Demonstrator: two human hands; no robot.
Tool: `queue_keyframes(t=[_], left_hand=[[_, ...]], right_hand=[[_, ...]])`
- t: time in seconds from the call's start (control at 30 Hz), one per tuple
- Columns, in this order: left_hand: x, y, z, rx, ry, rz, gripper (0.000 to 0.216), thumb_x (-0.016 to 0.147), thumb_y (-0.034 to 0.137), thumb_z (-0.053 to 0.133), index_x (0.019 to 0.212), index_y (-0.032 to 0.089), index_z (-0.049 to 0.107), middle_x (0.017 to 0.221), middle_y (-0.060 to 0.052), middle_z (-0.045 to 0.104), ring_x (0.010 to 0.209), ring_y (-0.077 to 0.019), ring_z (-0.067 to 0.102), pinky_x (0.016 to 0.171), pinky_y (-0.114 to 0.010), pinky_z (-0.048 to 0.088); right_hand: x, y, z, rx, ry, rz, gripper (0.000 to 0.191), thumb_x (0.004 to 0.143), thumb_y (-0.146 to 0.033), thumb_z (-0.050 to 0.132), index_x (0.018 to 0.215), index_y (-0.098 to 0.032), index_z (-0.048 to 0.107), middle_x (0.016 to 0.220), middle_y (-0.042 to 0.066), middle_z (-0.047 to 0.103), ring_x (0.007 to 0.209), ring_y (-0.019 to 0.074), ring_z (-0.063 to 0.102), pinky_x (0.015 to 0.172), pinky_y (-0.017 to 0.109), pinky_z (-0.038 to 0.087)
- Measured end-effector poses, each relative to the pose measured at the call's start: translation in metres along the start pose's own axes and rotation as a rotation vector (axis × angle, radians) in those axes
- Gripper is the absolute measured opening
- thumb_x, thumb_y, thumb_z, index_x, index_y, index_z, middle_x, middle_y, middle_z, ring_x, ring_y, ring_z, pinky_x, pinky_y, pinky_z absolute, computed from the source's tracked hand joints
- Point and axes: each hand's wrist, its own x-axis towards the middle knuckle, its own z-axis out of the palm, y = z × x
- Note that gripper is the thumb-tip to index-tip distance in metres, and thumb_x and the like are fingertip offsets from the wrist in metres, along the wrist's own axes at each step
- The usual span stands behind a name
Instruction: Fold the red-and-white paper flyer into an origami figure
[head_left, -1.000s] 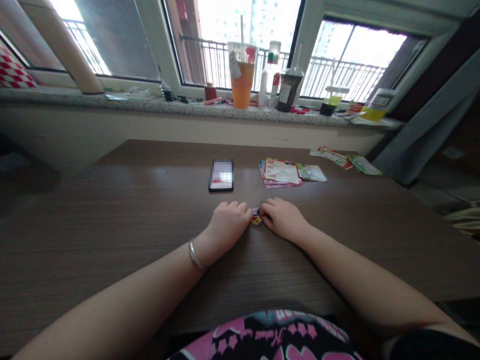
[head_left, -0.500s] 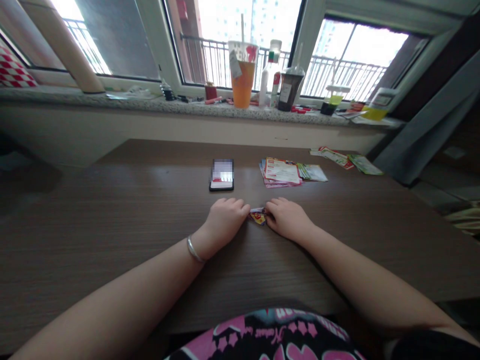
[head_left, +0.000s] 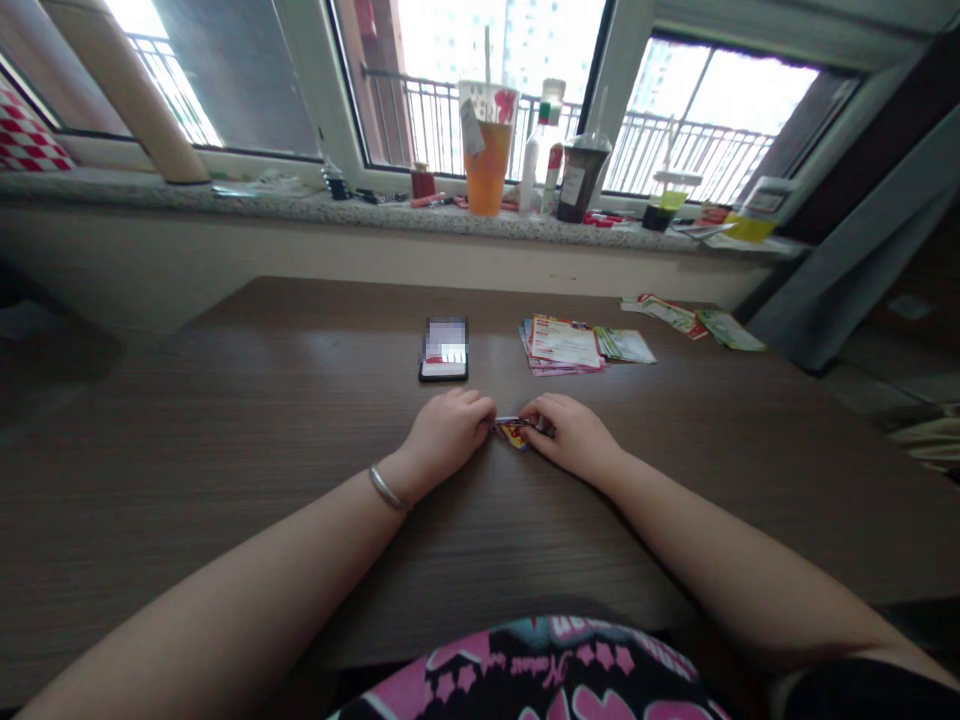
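A small folded piece of colourful paper (head_left: 514, 432), red and yellow, lies on the brown wooden table (head_left: 225, 420) between my two hands. My left hand (head_left: 448, 432), with a silver bangle on its wrist, is curled and pinches the paper's left end. From the other side, my right hand (head_left: 573, 436) has its fingers closed on the right end. Most of the paper is hidden by my fingers.
A phone (head_left: 444, 352) lies just beyond my hands. A stack of colourful leaflets (head_left: 564, 345) sits to its right, with more leaflets (head_left: 694, 320) at the far right. Drink cups (head_left: 486, 148) and bottles (head_left: 534, 150) line the stone windowsill (head_left: 262, 208).
Both hands have shifted slightly away from me and worked the small paper; more of it shows between the fingers than a second ago.
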Motion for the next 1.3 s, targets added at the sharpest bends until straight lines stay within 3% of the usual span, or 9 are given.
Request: queue_keyframes(t=[0.2,0.43,0.73,1.07,1.3], left_hand=[[0.0,0.0,0.001,-0.066,0.061,0.032,0.009,0.087,0.025,0.057,0.083,0.018,0.062,0.088,-0.005,0.063,0.084,-0.0195,0.057,0.076,-0.031,0.045],[0.003,0.0,0.003,-0.116,0.077,0.098,0.005,0.086,0.021,0.06,0.084,0.018,0.063,0.087,-0.004,0.065,0.081,-0.0182,0.058,0.073,-0.029,0.044],[0.001,-0.003,0.009,-0.169,0.031,0.008,0.004,0.085,0.018,0.06,0.087,0.019,0.063,0.084,-0.002,0.066,0.08,-0.0175,0.058,0.072,-0.028,0.043],[0.002,0.001,-0.004,0.065,-0.04,0.021,0.015,0.089,0.022,0.054,0.084,0.018,0.068,0.085,-0.007,0.066,0.081,-0.0204,0.058,0.072,-0.031,0.042],[0.0,0.004,-0.004,0.174,-0.013,-0.005,0.016,0.09,0.022,0.052,0.079,0.016,0.064,0.08,-0.007,0.063,0.077,-0.022,0.057,0.067,-0.033,0.04]], right_hand=[[0.001,0.005,0.006,0.053,0.004,-0.01,0.006,0.08,-0.018,0.062,0.086,-0.019,0.061,0.082,0.001,0.061,0.075,0.0143,0.054,0.068,0.025,0.041],[0.003,0.001,0.006,0.054,-0.011,-0.015,0.005,0.081,-0.017,0.062,0.085,-0.019,0.061,0.081,0.001,0.061,0.074,0.0135,0.054,0.068,0.024,0.04],[0.003,0.002,0.007,0.043,-0.042,0.01,0.003,0.081,-0.016,0.059,0.079,-0.018,0.058,0.08,0.001,0.061,0.075,0.0136,0.055,0.068,0.023,0.038],[0.005,0.002,-0.003,-0.037,-0.143,0.094,0.003,0.079,-0.017,0.059,0.08,-0.018,0.057,0.079,0.001,0.061,0.071,0.0132,0.053,0.064,0.023,0.035],[0.003,-0.005,-0.012,-0.193,-0.208,0.145,0.003,0.082,-0.022,0.056,0.083,-0.022,0.058,0.086,0.001,0.065,0.076,0.0152,0.058,0.063,0.024,0.035]])
